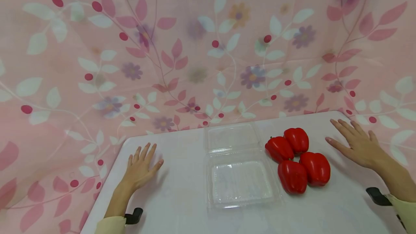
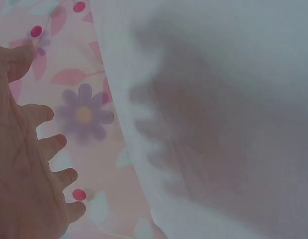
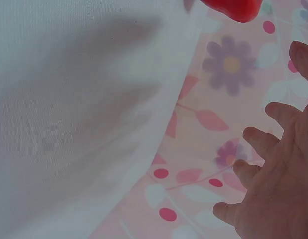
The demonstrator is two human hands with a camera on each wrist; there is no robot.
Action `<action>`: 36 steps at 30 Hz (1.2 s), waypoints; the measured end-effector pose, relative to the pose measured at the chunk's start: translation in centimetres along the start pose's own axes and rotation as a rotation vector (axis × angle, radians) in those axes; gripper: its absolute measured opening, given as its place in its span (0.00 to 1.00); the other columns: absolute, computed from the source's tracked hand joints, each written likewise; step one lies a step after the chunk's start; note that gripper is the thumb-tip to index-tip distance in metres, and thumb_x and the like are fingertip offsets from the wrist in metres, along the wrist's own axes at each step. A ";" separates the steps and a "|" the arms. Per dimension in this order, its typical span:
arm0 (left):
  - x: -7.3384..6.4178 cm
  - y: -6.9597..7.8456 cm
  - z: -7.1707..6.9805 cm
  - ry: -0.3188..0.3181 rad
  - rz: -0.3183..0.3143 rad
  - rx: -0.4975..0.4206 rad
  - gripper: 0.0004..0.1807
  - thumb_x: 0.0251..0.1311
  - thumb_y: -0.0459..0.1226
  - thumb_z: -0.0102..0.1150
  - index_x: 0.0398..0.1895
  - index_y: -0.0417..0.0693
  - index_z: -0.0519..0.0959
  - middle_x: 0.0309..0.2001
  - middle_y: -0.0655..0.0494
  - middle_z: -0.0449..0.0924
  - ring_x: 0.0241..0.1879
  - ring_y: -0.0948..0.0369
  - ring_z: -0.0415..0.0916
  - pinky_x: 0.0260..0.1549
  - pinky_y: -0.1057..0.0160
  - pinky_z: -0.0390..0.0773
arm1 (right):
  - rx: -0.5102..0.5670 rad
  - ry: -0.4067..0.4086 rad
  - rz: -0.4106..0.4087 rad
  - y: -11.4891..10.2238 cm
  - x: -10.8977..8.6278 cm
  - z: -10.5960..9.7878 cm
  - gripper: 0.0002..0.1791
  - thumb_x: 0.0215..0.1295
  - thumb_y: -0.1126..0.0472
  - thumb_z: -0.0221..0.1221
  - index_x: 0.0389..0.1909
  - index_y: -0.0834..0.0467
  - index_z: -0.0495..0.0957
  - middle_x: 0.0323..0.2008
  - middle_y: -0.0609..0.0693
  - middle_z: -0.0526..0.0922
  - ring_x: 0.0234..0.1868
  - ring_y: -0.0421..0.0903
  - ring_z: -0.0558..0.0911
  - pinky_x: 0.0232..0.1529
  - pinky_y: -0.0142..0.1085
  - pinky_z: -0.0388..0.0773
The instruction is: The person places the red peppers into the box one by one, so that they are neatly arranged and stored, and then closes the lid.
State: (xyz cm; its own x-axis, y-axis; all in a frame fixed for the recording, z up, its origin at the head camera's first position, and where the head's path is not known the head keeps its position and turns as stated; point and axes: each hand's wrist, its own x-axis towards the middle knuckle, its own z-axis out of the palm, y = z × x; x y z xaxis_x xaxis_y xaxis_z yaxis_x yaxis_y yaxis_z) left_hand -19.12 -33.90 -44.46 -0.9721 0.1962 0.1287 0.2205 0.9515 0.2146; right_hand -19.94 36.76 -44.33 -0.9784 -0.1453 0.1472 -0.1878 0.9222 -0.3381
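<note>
Four would be too exact, so several red bell peppers [image 1: 292,176] sit bunched on the right half of the table, touching or nearly touching. Left of them lies a clear plastic clamshell box [image 1: 240,183], its lid [image 1: 232,137] folded back toward the far edge and nothing inside. My left hand [image 1: 139,167] hovers over the table's left side with fingers spread, holding nothing. On the other side, my right hand [image 1: 360,147] is held out past the peppers, fingers spread and bare. Part of one pepper [image 3: 238,7] shows at the top of the right wrist view.
A white table [image 1: 182,176] with rounded far corners carries everything. Behind it and at its sides hangs a pink floral cloth [image 1: 195,53]. Black bands with a camera mount [image 1: 134,216] sit at both wrists, below pale yellow sleeves [image 1: 110,225].
</note>
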 end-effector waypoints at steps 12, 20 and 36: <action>-0.2 1.1 0.0 -0.018 0.046 -0.105 0.44 0.67 0.61 0.49 0.78 0.48 0.52 0.75 0.40 0.50 0.72 0.34 0.43 0.66 0.31 0.44 | 0.047 -0.013 -0.002 -0.1 -0.3 -0.3 0.48 0.67 0.39 0.55 0.78 0.57 0.46 0.69 0.75 0.54 0.69 0.76 0.46 0.58 0.77 0.24; -0.6 2.2 0.0 -0.087 0.029 -0.219 0.45 0.65 0.64 0.50 0.80 0.63 0.46 0.77 0.47 0.45 0.73 0.42 0.43 0.58 0.25 0.56 | 0.117 -0.059 -0.024 -0.8 -0.6 -0.9 0.47 0.67 0.41 0.58 0.77 0.58 0.49 0.69 0.73 0.57 0.67 0.74 0.54 0.58 0.78 0.39; -0.4 4.9 0.3 -0.133 0.147 -0.445 0.44 0.64 0.58 0.57 0.79 0.65 0.49 0.78 0.55 0.47 0.75 0.49 0.42 0.62 0.27 0.51 | 0.147 -0.168 -0.024 -2.7 -1.4 -1.6 0.43 0.65 0.41 0.61 0.74 0.59 0.59 0.61 0.72 0.70 0.52 0.70 0.75 0.39 0.66 0.77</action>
State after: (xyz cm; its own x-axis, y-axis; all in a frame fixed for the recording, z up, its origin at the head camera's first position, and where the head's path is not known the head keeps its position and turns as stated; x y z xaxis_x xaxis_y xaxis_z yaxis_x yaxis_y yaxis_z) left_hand -17.67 -29.26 -43.74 -0.9235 0.3773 0.0697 0.3409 0.7236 0.6002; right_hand -17.92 35.06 -42.16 -0.9718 -0.2359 0.0040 -0.2101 0.8573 -0.4700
